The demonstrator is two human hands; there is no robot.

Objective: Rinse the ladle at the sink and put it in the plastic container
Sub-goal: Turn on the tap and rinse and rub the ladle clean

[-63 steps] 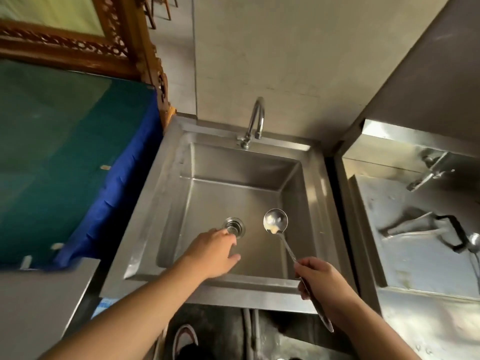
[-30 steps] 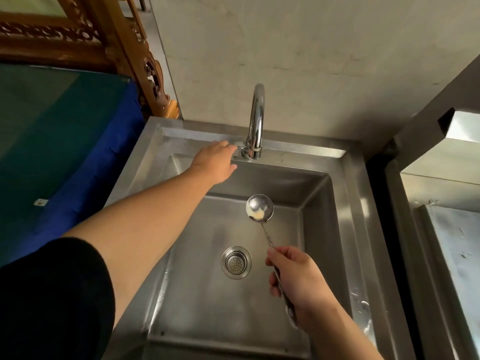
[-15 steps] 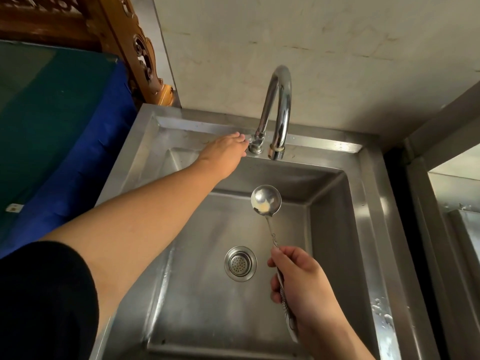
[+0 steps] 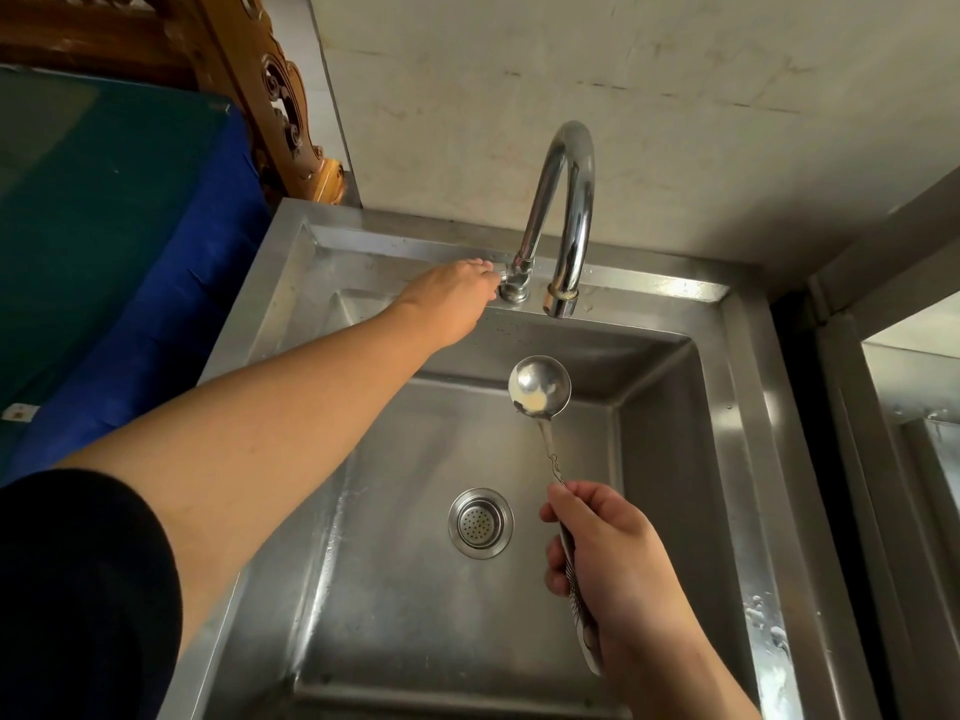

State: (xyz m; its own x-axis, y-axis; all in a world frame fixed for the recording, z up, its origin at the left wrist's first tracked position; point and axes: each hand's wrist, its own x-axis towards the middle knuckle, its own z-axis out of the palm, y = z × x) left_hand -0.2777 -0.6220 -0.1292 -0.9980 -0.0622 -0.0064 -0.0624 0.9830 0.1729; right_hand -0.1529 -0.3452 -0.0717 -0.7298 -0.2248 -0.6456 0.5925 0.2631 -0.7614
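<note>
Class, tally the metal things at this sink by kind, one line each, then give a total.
Sinks: 1
Taps: 1
Drain strainers: 1
Ladles: 1
Total: 4

The right hand point(image 4: 610, 558) holds a steel ladle point(image 4: 540, 392) above the steel sink point(image 4: 748, 459); the left hand point(image 4: 452, 298) touches the curved chrome faucet point(image 4: 566, 215) at the back edge.

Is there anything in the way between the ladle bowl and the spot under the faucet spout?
Nothing visible. The ladle, held by the right hand, hangs over the open sink basin, just below and in front of the spout. The left hand is off at the tap valve.
</note>
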